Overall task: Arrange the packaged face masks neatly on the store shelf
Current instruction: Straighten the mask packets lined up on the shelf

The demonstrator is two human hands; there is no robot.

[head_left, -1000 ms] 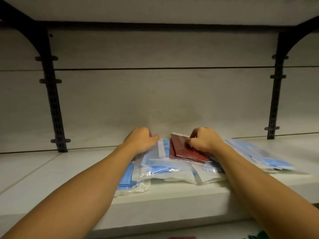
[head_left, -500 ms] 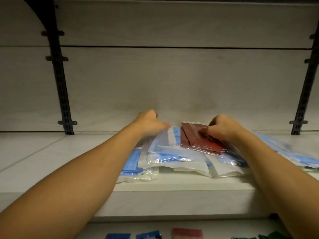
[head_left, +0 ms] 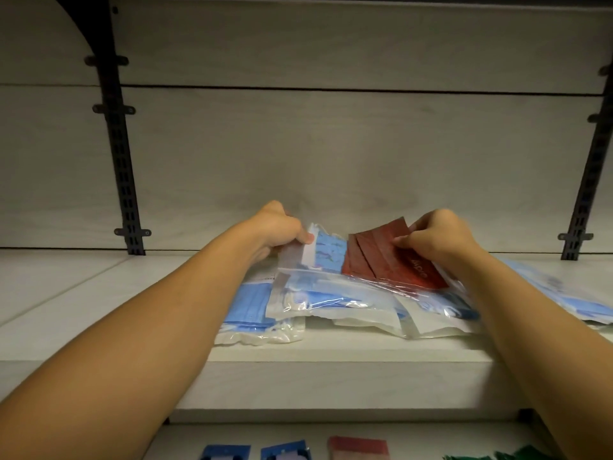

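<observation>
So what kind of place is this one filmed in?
Most likely a shop aisle: a white shelf on slotted black wall brackets, sealed mask packs piled on it, and more packaged goods below.

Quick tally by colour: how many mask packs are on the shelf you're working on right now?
Red pack: 1
Blue packs: 5 visible; the pile overlaps, so more may be hidden
Total: 6 visible

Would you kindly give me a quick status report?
Left hand grips blue mask packet in clear plastic. Right hand pinches dark red mask packet. Loose packets heaped beneath.
</observation>
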